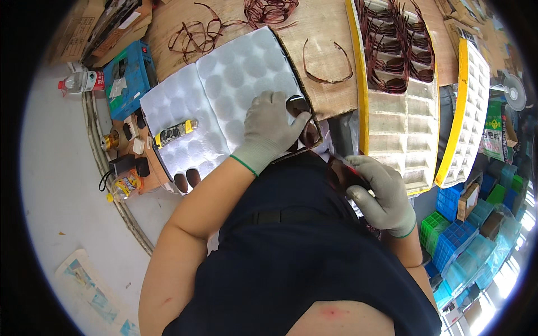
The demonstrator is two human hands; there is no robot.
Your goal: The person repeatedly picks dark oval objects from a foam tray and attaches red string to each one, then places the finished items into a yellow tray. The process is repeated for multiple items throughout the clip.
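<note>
Left hand (272, 126) is pinching a dark lens (297, 105) off the foam sheet (224, 78); right hand (376, 190) is gripping a frame (343, 171). Lens looks light, slick, scratch-prone: hold by edges.

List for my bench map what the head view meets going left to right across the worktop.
Plastic bottle → blue crate → white dimpled foam sheet → left hand on a dark lens → loose brown frame → yellow-edged tray → white fan.

plastic bottle (82, 82) far left, blue crate (130, 75) beside it, loose brown frame (327, 63) on wooden bench (319, 28).
</note>
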